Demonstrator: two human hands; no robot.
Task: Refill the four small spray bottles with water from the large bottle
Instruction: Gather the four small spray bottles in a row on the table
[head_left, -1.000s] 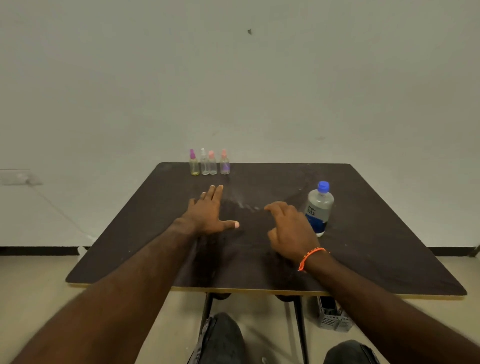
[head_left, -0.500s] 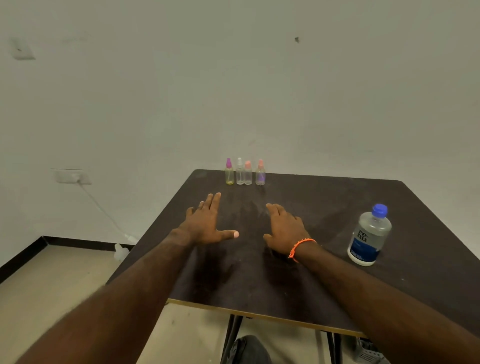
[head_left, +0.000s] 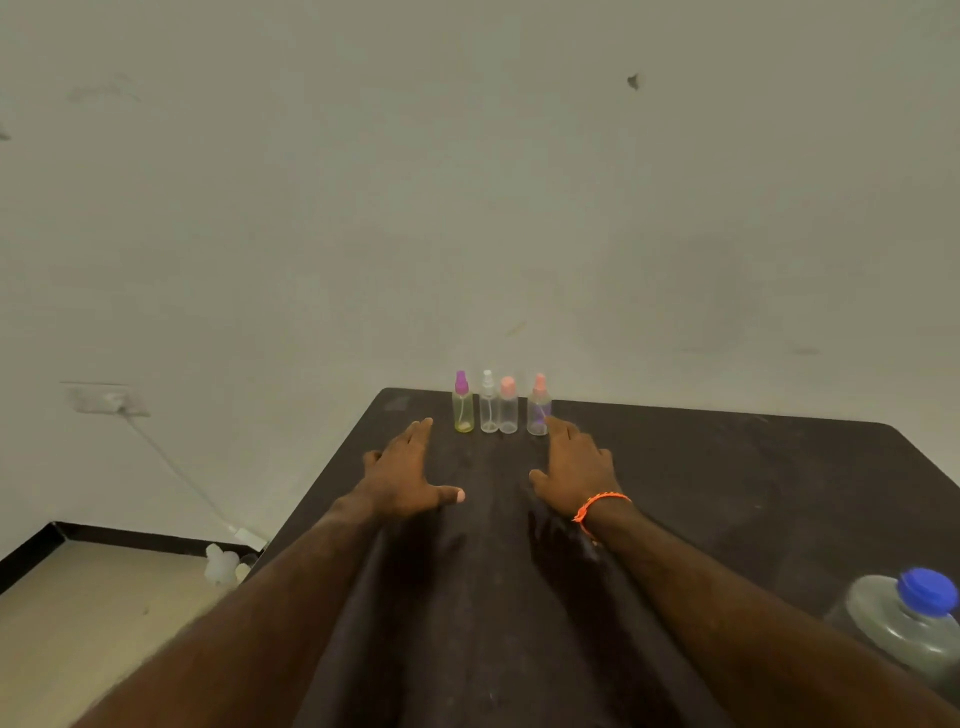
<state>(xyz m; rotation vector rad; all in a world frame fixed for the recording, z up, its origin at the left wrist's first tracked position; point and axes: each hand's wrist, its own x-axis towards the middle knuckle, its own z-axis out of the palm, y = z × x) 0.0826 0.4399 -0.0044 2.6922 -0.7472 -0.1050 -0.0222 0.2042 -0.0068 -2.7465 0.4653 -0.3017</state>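
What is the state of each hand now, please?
Left hand: open, fingers straight, holding nothing.
Right hand: open, holding nothing; its fingers reach the purple-tinted spray bottle, contact cannot be told.

Bare plain room, perhaps a test space, dark table (head_left: 727, 467), blank wall (head_left: 467, 208), wall socket (head_left: 106, 400)

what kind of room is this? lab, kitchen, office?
Probably a bare indoor room set up for the recording, not a kitchen: one dark table against a plain wall, a wall socket with a cable, and only bottles laid out.
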